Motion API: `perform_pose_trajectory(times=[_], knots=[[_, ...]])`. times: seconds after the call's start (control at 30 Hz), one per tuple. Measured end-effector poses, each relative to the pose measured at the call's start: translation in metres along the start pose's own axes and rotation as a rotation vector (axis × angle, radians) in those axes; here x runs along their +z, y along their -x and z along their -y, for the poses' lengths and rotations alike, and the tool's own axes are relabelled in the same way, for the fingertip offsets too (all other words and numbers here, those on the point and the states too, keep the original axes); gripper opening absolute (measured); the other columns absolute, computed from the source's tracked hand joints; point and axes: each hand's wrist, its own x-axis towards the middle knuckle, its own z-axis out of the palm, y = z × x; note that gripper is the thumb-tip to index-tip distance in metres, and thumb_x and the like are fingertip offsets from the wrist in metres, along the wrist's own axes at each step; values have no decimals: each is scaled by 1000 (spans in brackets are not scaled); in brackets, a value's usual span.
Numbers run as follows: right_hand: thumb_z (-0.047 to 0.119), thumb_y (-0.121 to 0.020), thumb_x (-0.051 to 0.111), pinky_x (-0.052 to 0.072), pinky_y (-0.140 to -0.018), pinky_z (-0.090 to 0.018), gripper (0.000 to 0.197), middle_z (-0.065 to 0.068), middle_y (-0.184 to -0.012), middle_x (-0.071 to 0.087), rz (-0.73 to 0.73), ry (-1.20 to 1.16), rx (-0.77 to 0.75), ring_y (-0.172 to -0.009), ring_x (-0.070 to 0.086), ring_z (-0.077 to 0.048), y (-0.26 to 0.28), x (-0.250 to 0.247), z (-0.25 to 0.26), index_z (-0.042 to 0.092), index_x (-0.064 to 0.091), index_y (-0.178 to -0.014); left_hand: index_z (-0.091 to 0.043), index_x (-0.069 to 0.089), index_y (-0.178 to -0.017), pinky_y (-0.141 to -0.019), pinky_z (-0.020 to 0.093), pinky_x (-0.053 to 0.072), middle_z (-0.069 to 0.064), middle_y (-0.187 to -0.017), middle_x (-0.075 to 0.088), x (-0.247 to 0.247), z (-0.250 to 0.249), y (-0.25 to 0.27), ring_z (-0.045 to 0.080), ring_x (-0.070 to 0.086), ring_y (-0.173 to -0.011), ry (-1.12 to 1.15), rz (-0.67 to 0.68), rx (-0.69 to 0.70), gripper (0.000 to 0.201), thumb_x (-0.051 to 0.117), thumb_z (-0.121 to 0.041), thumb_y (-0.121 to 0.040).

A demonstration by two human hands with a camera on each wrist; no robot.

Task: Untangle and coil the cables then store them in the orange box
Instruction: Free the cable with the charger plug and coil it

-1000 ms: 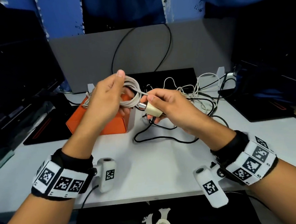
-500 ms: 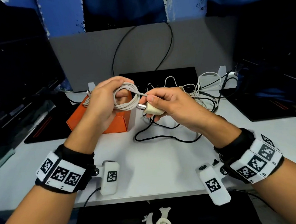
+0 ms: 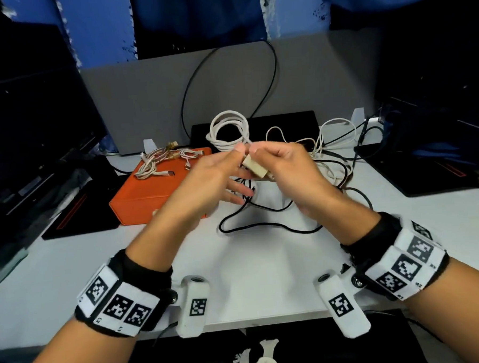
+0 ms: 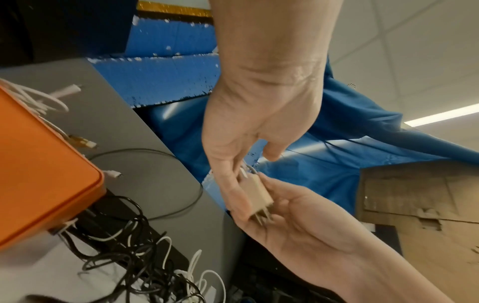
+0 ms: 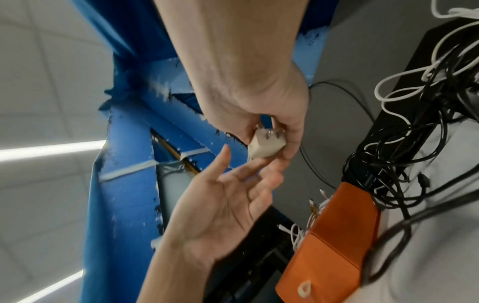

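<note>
My right hand (image 3: 284, 165) pinches the beige charger plug (image 3: 255, 168) with its white coil (image 3: 229, 132) above, my left hand (image 3: 216, 179) is open beside it, so next I must carry this coil leftward to the orange box (image 3: 156, 196).

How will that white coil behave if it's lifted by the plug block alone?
Likely floppy: the white coil is loose loops with nothing visibly binding them, so it may sag or unwind. The plug block, held by the right hand, looks rigid and probably light, but its smooth faces may slip.
</note>
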Motion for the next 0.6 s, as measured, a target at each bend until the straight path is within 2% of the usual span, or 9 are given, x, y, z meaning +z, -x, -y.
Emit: perform_pose_trajectory(times=[0.07, 0.13, 0.17, 0.2, 0.27, 0.37, 0.47, 0.57, 0.6], knots=[[21, -107, 53, 51, -90, -29, 26, -5, -104, 73, 54, 224, -114, -99, 65, -12, 7, 8, -3, 12, 77, -111, -17, 72, -110, -75, 45, 61, 9, -93, 76, 3, 5, -2, 30, 75, -80, -19, -37, 18, 37, 45, -43, -107], [22, -109, 48, 42, -91, -13, 28, -2, -121, 63, 142, 414, -147, -111, 57, -11, 10, 14, -4, 13, 72, -119, -10, 72, -107, -76, 54, 58, 15, -90, 75, -2, 10, -6, 28, 76, -76, -8, -62, -6, 39, 48, -41, -107], [21, -110, 46, 38, -88, -6, 29, 0, -128, 58, 184, 471, -138, -117, 55, -11, 11, 16, -4, 13, 69, -126, -8, 72, -103, -75, 50, 58, 14, -85, 75, -5, 12, -8, 27, 75, -73, 6, -63, -26, 37, 50, -38, -107], [21, -110, 44, 36, -88, -5, 32, 2, -133, 54, 226, 501, -121, -121, 53, -11, 11, 16, -4, 13, 65, -133, -8, 73, -100, -72, 43, 59, 12, -80, 74, -9, 13, -9, 26, 74, -71, 21, -61, -50, 35, 51, -35, -107], [20, -110, 44, 35, -95, -9, 35, 5, -140, 52, 302, 491, -87, -127, 51, -9, 10, 15, -4, 17, 61, -141, -7, 72, -97, -63, 33, 60, 11, -75, 74, -15, 13, -9, 27, 74, -68, 39, -58, -97, 31, 51, -28, -106], [22, -109, 47, 36, -109, -18, 39, 8, -147, 51, 355, 478, -83, -131, 49, -6, 11, 14, -1, 23, 57, -147, -8, 71, -94, -63, 35, 58, 8, -71, 73, -26, 13, -15, 25, 72, -66, 3, -100, -129, 28, 52, -26, -104], [28, -107, 53, 40, -105, -15, 41, 12, -148, 49, 377, 467, -36, -123, 55, -4, 12, 13, 3, 25, 54, -149, -8, 70, -94, -53, 28, 54, -1, -55, 66, -48, 17, -33, 16, 66, -52, -121, -213, -146, 23, 56, -24, -102], [41, -106, 54, 43, -110, -26, 41, 15, -142, 53, 426, 523, 4, -122, 57, -3, 9, 4, 6, 32, 57, -146, -1, 70, -94, -55, 31, 50, 13, -67, 68, -84, 29, -63, 26, 60, -55, -401, -328, -147, 27, 57, -24, -102], [42, -106, 53, 43, -110, -24, 39, 17, -137, 56, 448, 542, 20, -120, 57, 0, 9, 1, 7, 34, 58, -144, 0, 69, -94, -59, 33, 49, 18, -74, 69, -96, 33, -73, 29, 60, -60, -538, -342, -153, 30, 55, -24, -103]])
